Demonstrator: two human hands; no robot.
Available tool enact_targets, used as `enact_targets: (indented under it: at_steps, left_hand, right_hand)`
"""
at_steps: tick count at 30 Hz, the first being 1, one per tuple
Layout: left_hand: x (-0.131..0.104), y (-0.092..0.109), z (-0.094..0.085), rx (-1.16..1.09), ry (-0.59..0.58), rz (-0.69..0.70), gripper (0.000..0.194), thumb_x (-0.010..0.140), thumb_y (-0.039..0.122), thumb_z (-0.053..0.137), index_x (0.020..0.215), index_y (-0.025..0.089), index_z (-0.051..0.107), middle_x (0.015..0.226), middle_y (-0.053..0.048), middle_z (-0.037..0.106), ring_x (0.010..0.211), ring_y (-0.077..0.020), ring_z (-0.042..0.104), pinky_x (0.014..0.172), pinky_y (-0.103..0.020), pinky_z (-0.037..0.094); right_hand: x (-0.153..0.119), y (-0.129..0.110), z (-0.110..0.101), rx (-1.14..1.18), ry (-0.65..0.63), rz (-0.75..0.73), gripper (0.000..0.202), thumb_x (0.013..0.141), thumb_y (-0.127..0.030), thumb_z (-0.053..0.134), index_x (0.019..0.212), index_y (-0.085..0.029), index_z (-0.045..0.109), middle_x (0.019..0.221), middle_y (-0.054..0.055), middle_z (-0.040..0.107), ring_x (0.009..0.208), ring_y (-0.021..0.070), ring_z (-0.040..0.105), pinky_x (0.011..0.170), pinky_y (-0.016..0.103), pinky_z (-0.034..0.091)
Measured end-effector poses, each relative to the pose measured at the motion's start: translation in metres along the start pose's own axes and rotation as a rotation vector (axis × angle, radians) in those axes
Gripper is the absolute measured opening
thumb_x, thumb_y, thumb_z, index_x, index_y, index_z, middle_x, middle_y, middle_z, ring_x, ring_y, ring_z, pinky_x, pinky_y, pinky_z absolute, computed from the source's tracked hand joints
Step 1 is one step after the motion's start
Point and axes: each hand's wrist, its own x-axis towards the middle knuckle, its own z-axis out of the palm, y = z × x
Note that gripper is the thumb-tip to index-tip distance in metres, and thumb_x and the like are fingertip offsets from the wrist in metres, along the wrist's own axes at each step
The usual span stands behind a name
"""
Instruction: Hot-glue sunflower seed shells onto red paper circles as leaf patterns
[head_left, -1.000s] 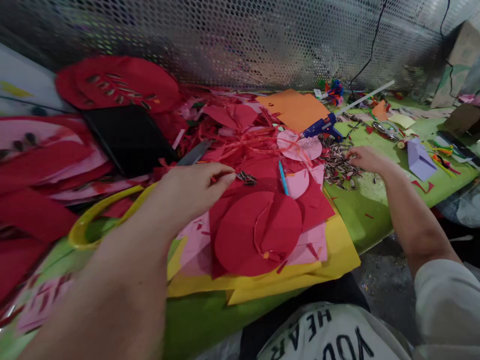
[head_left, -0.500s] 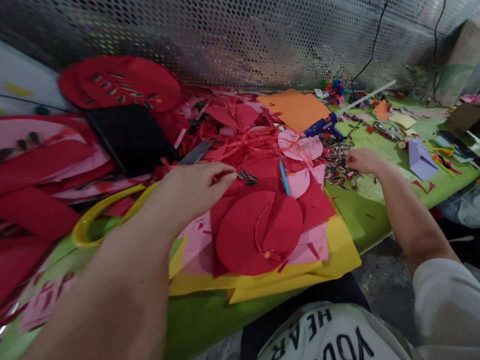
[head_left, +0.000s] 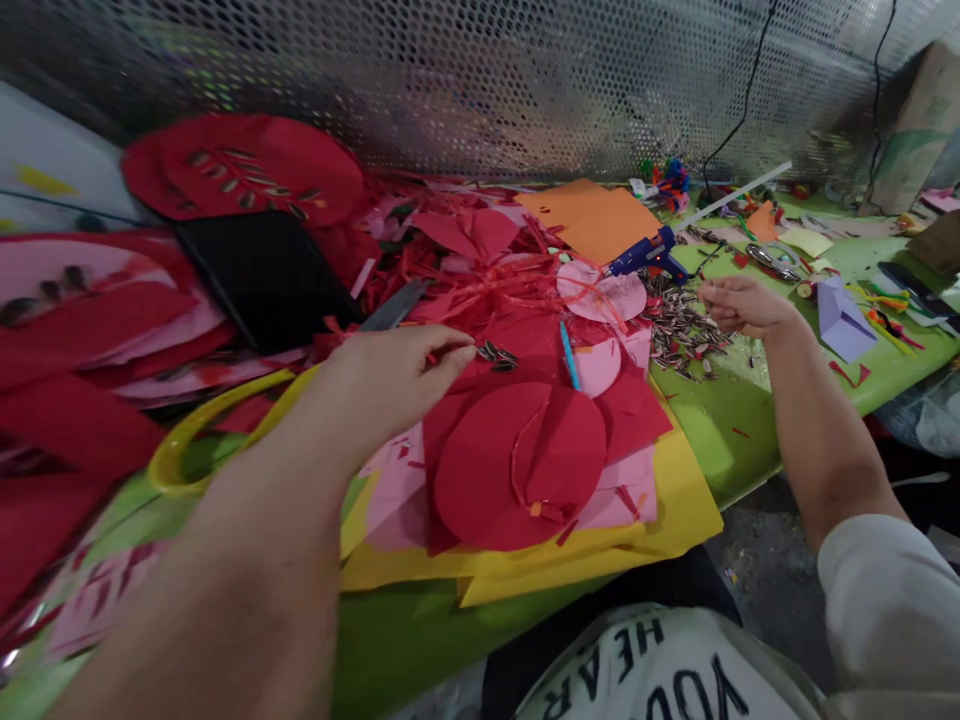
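Note:
My left hand (head_left: 401, 378) is closed, thumb against fingers, beside a few striped seeds (head_left: 497, 354) on red paper; what it pinches, if anything, is hidden. Over the right edge of a pile of striped seeds (head_left: 679, 330) is my right hand (head_left: 742, 304), its fingertips pressed together on something too small to make out. A red paper disc (head_left: 480, 470) with a thin curved strip and a small orange piece lies in front of me, on red, pink and yellow sheets (head_left: 682, 490). A light-blue stick (head_left: 569, 355) rests just behind the disc.
A blue glue gun (head_left: 643, 253) with a white stick lies behind the seed pile. Yellow-handled scissors (head_left: 180, 455) are under my left forearm. A black tablet-like object (head_left: 262, 275) and red discs (head_left: 255, 165) are at the left. An orange sheet (head_left: 589, 215) lies near the mesh wall.
My right hand has risen a little from the seed pile and shifted slightly right, with its fingers pinched. My left hand has stayed in nearly the same place.

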Motion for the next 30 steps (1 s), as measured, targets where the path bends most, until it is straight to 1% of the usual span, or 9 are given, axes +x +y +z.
enact_targets:
  at_steps: [4, 9, 14, 16, 18, 20, 23, 25, 30]
  left_hand:
    - [0.000, 0.000, 0.000, -0.012, 0.007, 0.009, 0.033, 0.089, 0.030, 0.041, 0.110, 0.017, 0.063, 0.111, -0.003, 0.068, 0.102, -0.0212, 0.062, 0.089, -0.030, 0.043]
    - [0.001, 0.000, -0.002, -0.003, 0.000, 0.015, 0.035, 0.088, 0.030, 0.038, 0.110, 0.017, 0.063, 0.111, -0.003, 0.068, 0.102, -0.0206, 0.062, 0.090, -0.030, 0.043]
    - [0.001, 0.000, -0.002, -0.017, -0.011, -0.009, 0.036, 0.089, 0.030, 0.039, 0.113, 0.017, 0.062, 0.113, -0.005, 0.067, 0.103, -0.0217, 0.061, 0.090, -0.031, 0.043]
    - [0.000, -0.001, -0.002, -0.014, -0.015, -0.008, 0.035, 0.089, 0.030, 0.040, 0.112, 0.018, 0.062, 0.114, -0.004, 0.067, 0.104, -0.0213, 0.061, 0.090, -0.030, 0.043]
    - [0.000, -0.001, -0.002, -0.014, -0.016, -0.005, 0.034, 0.089, 0.030, 0.039, 0.112, 0.018, 0.062, 0.113, -0.004, 0.067, 0.103, -0.0209, 0.061, 0.090, -0.029, 0.043]
    - [0.000, -0.002, -0.002, -0.024, -0.015, 0.006, 0.034, 0.089, 0.029, 0.039, 0.111, 0.017, 0.062, 0.112, -0.005, 0.067, 0.103, -0.0210, 0.061, 0.089, -0.029, 0.043]
    - [0.001, -0.004, -0.001, -0.027, -0.001, 0.016, 0.033, 0.089, 0.030, 0.040, 0.109, 0.018, 0.063, 0.111, -0.004, 0.068, 0.101, -0.0210, 0.062, 0.088, -0.029, 0.043]
    - [0.001, -0.005, 0.000, -0.023, 0.009, 0.019, 0.032, 0.089, 0.030, 0.040, 0.108, 0.019, 0.063, 0.110, -0.003, 0.068, 0.100, -0.0205, 0.062, 0.087, -0.028, 0.044]
    - [0.001, -0.005, 0.000, -0.031, -0.003, 0.021, 0.033, 0.089, 0.029, 0.040, 0.109, 0.016, 0.063, 0.113, -0.006, 0.067, 0.102, -0.0223, 0.061, 0.088, -0.030, 0.043]
  right_hand:
    - [-0.001, 0.011, -0.006, 0.257, 0.049, -0.064, 0.042, 0.078, -0.067, 0.039, 0.075, -0.026, 0.031, 0.050, -0.011, 0.015, 0.039, 0.0073, 0.011, 0.037, 0.020, 0.016]
    - [0.004, 0.018, -0.007, 0.735, 0.017, -0.060, 0.029, 0.081, -0.046, 0.051, 0.075, -0.024, 0.035, 0.050, -0.012, 0.024, 0.035, 0.0045, 0.006, 0.033, 0.017, 0.012]
    - [0.004, 0.013, -0.006, 0.743, 0.033, -0.025, 0.027, 0.084, -0.044, 0.041, 0.071, -0.024, 0.030, 0.050, -0.012, 0.029, 0.034, 0.0045, 0.007, 0.032, 0.018, 0.012]
    - [0.002, 0.010, -0.004, 0.494, 0.098, 0.021, 0.031, 0.088, -0.049, 0.032, 0.069, -0.024, 0.028, 0.049, -0.011, 0.025, 0.035, 0.0058, 0.011, 0.034, 0.019, 0.015]
    - [-0.001, 0.007, -0.001, 0.105, 0.161, 0.099, 0.034, 0.090, -0.050, 0.025, 0.069, -0.024, 0.031, 0.049, -0.010, 0.022, 0.038, 0.0073, 0.017, 0.039, 0.021, 0.022]
    - [-0.002, 0.005, 0.003, -0.214, 0.175, 0.168, 0.033, 0.089, -0.047, 0.033, 0.068, -0.022, 0.040, 0.047, -0.009, 0.027, 0.042, 0.0085, 0.027, 0.045, 0.023, 0.027]
    - [-0.002, 0.005, 0.007, -0.404, 0.128, 0.215, 0.020, 0.078, -0.034, 0.056, 0.066, -0.018, 0.053, 0.054, -0.004, 0.048, 0.054, 0.0111, 0.044, 0.054, 0.024, 0.032]
    - [-0.002, 0.004, 0.008, -0.529, 0.094, 0.237, 0.012, 0.074, -0.029, 0.060, 0.071, -0.017, 0.060, 0.066, 0.000, 0.060, 0.065, 0.0138, 0.052, 0.059, 0.024, 0.035]
    - [0.000, 0.001, 0.012, -0.757, 0.008, 0.280, 0.013, 0.075, -0.026, 0.058, 0.078, -0.018, 0.068, 0.078, 0.005, 0.068, 0.071, 0.0167, 0.058, 0.059, 0.025, 0.036]
